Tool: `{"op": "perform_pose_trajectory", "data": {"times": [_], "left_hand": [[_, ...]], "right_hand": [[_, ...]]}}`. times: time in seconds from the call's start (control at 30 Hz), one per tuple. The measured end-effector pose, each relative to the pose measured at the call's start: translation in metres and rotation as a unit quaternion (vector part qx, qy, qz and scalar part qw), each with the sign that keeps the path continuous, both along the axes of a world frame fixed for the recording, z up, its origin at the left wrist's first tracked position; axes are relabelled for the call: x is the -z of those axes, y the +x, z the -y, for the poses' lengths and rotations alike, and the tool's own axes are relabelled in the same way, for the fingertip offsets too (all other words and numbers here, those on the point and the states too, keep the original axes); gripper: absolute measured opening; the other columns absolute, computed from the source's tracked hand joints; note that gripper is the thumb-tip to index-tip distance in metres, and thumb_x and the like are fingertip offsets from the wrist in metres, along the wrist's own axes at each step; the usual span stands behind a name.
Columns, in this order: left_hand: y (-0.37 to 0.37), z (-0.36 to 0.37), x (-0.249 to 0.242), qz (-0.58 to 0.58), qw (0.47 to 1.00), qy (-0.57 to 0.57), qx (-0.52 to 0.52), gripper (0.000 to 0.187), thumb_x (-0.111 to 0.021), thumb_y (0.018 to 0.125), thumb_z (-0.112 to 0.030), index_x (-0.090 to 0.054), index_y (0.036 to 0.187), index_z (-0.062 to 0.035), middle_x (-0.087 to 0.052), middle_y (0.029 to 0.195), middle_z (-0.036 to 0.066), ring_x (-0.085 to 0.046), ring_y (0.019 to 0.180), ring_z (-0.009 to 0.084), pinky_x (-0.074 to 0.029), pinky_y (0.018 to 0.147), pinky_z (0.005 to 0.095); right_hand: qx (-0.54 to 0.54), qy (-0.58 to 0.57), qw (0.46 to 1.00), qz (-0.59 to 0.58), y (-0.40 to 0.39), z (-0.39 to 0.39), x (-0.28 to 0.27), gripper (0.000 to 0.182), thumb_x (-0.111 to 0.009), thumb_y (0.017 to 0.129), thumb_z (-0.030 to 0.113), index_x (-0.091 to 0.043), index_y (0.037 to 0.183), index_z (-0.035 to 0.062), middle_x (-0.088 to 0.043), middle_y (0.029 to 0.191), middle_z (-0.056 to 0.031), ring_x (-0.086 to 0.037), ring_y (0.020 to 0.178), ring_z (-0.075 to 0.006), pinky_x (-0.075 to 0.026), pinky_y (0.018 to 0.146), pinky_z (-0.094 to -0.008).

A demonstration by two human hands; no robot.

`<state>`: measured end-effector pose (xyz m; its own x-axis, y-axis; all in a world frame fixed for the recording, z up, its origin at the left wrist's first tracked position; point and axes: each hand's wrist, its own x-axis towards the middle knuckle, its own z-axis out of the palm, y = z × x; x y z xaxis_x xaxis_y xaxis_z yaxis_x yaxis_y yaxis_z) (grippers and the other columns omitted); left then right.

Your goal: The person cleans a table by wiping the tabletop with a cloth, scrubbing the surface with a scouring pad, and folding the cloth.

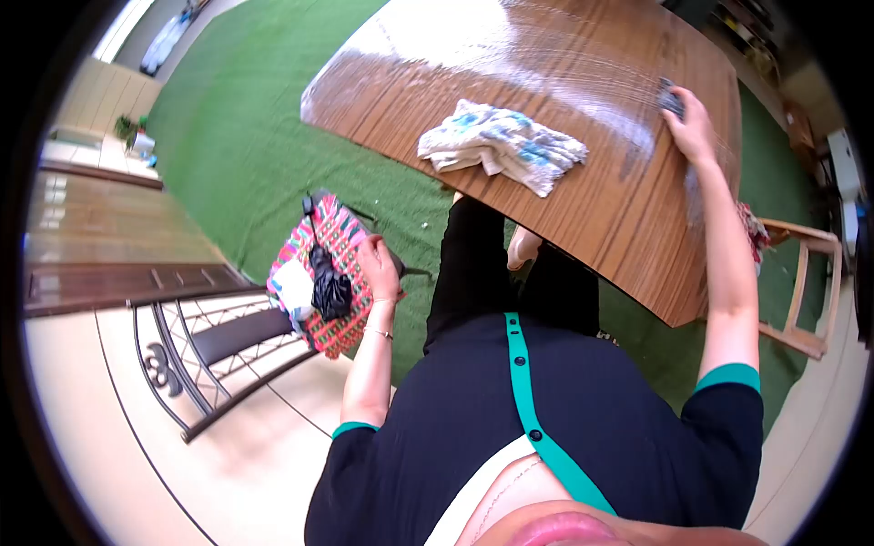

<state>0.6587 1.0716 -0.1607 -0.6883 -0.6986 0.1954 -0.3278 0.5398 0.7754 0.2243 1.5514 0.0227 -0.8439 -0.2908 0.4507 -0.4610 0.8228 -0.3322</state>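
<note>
Grey scrubbing pad [671, 98] lies at the right hand's [694, 127] fingertips, pinched against the wood-grain desk [628, 227]. Well to that hand's left, on the same desk, is a crumpled white-and-blue cloth [505, 146]. The left hand [376, 267] is beside a multicoloured cover [341, 223], a black bag [331, 293] just left of it; whether it grips anything, I cannot tell.

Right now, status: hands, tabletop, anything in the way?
Right hand holding grey pad on tabletop. Left hand at patterned seat cover. Crumpled cloth on tabletop, possible obstacle.
</note>
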Motion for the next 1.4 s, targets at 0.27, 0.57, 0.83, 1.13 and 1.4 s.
{"op": "perform_pose_trajectory", "data": {"times": [0.27,0.57,0.83,1.13,1.4], "left_hand": [[0.18,-0.095,0.173,0.389,0.596,0.696,0.092,0.049,-0.047,0.099,-0.054,-0.071,0.103,-0.0119,-0.073,0.1,0.006,-0.068,0.091,0.0218,-0.053,0.082,0.0433],[0.166,-0.134,0.147,0.306,0.631,0.709,0.075,0.047,-0.048,0.099,-0.052,-0.069,0.105,-0.0104,-0.072,0.1,0.007,-0.067,0.09,0.0215,-0.053,0.08,0.0416],[0.072,-0.067,0.158,0.351,0.629,0.684,0.117,0.046,-0.049,0.099,-0.05,-0.068,0.106,-0.0088,-0.072,0.099,0.007,-0.067,0.088,0.0213,-0.053,0.079,0.0399],[0.008,-0.021,0.134,0.442,0.587,0.666,0.13,0.044,-0.051,0.099,-0.047,-0.067,0.108,-0.0071,-0.072,0.099,0.007,-0.067,0.086,0.021,-0.054,0.077,0.038],[0.015,-0.032,0.179,0.427,0.638,0.589,0.254,0.043,-0.052,0.099,-0.045,-0.066,0.11,-0.0056,-0.072,0.098,0.007,-0.066,0.085,0.0208,-0.054,0.075,0.0363]], "right_hand": [[-0.014,0.02,0.999,0.034,-0.023,-0.099,0.008,0.046,-0.074,0.087,0.024,-0.06,0.127,0.0068,-0.065,0.122,-0.0128,-0.062,0.113,-0.0265,-0.047,0.099,-0.0364],[-0.016,0.035,0.998,0.046,-0.021,-0.097,0.003,0.044,-0.074,0.089,0.021,-0.059,0.127,0.0061,-0.063,0.122,-0.0109,-0.06,0.112,-0.0244,-0.047,0.099,-0.0353],[0.05,-0.025,0.996,0.069,0.033,-0.054,-0.026,0.044,-0.069,0.087,0.009,-0.056,0.128,0.0056,-0.06,0.121,-0.0106,-0.057,0.115,-0.0244,-0.044,0.101,-0.0346],[0.112,-0.009,0.99,0.083,0.042,-0.036,-0.036,0.051,-0.071,0.082,0.006,-0.054,0.13,0.0079,-0.06,0.122,-0.0117,-0.058,0.114,-0.0302,-0.046,0.1,-0.0382],[0.09,0.015,0.994,0.058,0.039,-0.052,-0.018,0.057,-0.072,0.081,0.01,-0.056,0.135,0.0108,-0.062,0.114,-0.0132,-0.062,0.109,-0.0313,-0.048,0.097,-0.0398]]}}
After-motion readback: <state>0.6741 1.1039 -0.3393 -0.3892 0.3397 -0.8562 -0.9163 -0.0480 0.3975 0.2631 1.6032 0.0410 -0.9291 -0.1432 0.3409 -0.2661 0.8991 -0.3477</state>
